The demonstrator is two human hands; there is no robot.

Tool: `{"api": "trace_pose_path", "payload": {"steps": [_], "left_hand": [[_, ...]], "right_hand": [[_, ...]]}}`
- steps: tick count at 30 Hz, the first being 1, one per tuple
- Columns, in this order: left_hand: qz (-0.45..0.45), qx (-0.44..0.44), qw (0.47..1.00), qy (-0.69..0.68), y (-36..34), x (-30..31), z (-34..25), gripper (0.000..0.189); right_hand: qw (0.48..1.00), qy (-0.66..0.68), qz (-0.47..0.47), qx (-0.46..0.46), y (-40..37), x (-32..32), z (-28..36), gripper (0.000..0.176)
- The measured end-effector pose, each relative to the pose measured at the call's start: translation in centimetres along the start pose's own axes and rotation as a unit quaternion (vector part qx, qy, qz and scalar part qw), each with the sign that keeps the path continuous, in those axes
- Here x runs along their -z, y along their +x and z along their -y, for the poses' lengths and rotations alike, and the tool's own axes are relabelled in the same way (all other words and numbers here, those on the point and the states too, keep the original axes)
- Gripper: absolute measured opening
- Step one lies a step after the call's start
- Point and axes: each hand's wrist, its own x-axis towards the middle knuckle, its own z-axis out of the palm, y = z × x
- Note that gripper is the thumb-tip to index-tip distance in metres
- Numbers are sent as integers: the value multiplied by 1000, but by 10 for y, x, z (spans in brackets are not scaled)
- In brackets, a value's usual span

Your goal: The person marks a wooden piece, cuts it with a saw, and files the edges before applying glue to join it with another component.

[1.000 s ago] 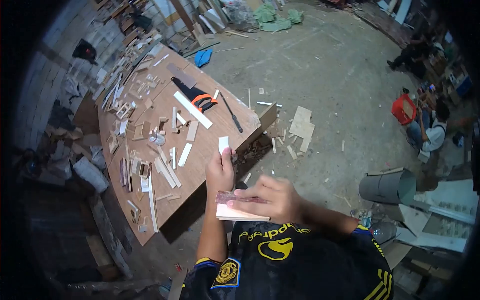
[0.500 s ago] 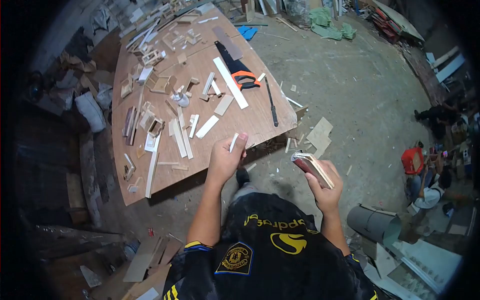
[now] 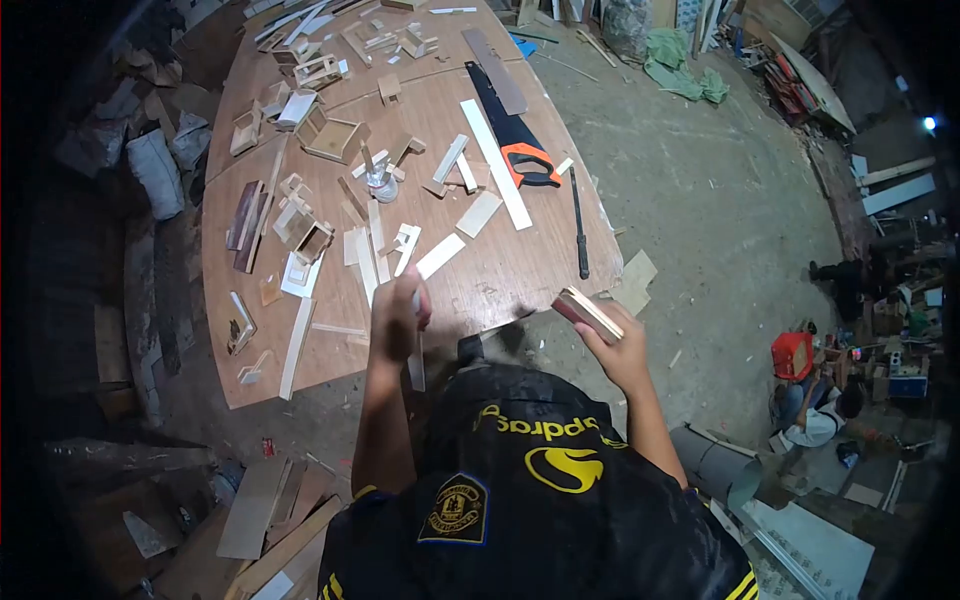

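My left hand (image 3: 393,322), smeared by motion, is closed at the table's near edge. A narrow pale wood strip (image 3: 416,371) pokes out below its fingers; the rest of the strip is mostly hidden. In my right hand (image 3: 627,352) is a sanding block (image 3: 590,314), a flat wooden block with reddish-brown sandpaper along one side, held apart from the strip. On the table (image 3: 480,295), beyond my left hand, lie a short pale board (image 3: 440,256) and a small wooden piece (image 3: 405,243).
An orange-handled handsaw (image 3: 520,150) lies beside a long white strip (image 3: 495,165) and a dark rod (image 3: 580,230). A small jar (image 3: 381,184) stands among wooden box parts (image 3: 330,135). Another person (image 3: 820,415) sits low at the right.
My left hand has turned and moved down and left, with the strip now below its fingers. My right hand has shifted slightly up and left with the sanding block. The view has moved too.
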Motion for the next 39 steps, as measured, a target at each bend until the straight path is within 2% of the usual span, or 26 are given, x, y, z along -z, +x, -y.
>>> {"api": "trace_pose_path", "payload": {"steps": [2, 4, 5, 7, 8, 10, 11, 12, 13, 14, 15, 16, 17, 18, 20, 21, 22, 23, 25, 28, 30, 32, 34, 36, 38, 39], "left_hand": [[-2, -15, 1000, 4, 8, 17, 1, 59], [-43, 20, 999, -3, 6, 32, 5, 60], [-36, 15, 999, -6, 2, 40, -1, 60], [-61, 29, 998, 0, -9, 53, -4, 59], [-79, 41, 996, 9, -15, 60, -4, 58], [-89, 44, 995, -4, -20, 79, 8, 55], [-100, 14, 994, -29, -21, 90, 17, 55], [-111, -16, 992, -54, -24, 96, 22, 54], [-200, 8, 975, -93, -26, 96, 16, 54], [-185, -81, 967, -158, -26, 104, 9, 53], [-168, -167, 946, -220, -27, 114, -2, 53], [-166, -215, 918, -288, -27, 116, -29, 52], [-168, -261, 883, -352, -24, 119, -55, 51], [-178, -261, 884, -345, -17, 124, -67, 51], [-141, -270, 864, -402, 6, 130, -86, 49], [-133, -268, 867, -399, 17, 125, -89, 49], [-138, -225, 860, -436, 32, 113, -88, 45], [-137, -174, 853, -473, 49, 98, -85, 41], [-84, -163, 848, -497, 76, 80, -68, 41], [-23, -147, 833, -533, 101, 53, -42, 37], [-53, -143, 824, -546, 113, 30, -34, 34], [-41, -119, 831, -542, 120, 4, -34, 30], [-115, -62, 839, -528, 125, -22, -35, 28], [-85, -51, 843, -528, 135, -33, -24, 26], [-107, -24, 857, -504, 138, -50, -18, 25], [-86, -34, 868, -488, 138, -57, -13, 26]], "right_hand": [[1000, -7, 5, -6, 16, -31, -51, 35], [998, -20, 14, -56, 26, -65, -104, 36], [998, -22, 23, -57, 28, -76, -124, 36], [974, 12, 102, -203, 43, -94, -150, 38], [974, 14, 106, -198, 52, -101, -159, 38], [951, 41, 109, -287, 70, -107, -175, 37], [957, 92, 77, -265, 76, -118, -212, 37], [904, 226, 77, -354, 89, -113, -194, 38], [875, 274, 20, -399, 98, -114, -184, 39], [838, 321, -38, -440, 106, -115, -177, 41], [838, 323, -38, -439, 110, -115, -174, 41], [914, 140, -139, -356, 110, -117, -173, 41], [940, -49, -226, -251, 108, -123, -167, 40], [942, -44, -215, -253, 103, -121, -146, 40], [991, -8, -109, -71, 97, -95, -80, 40], [990, -6, -117, -76, 101, -85, -59, 40], [978, 161, 13, -130, 100, -76, -40, 42], [921, 323, 131, -176, 95, -69, -28, 45], [940, 291, 168, -65, 95, -63, -20, 55], [963, 156, 206, -75, 99, -31, -9, 48], [981, 110, 147, -64, 101, -14, -6, 46], [992, 68, 89, -53, 100, 1, -11, 44], [997, 1, 51, -65, 94, 17, -26, 46], [994, 6, 35, -106, 91, 32, -41, 42], [984, 7, 11, -178, 86, 49, -51, 37], [987, 19, -13, -160, 82, 56, -60, 37]]}}
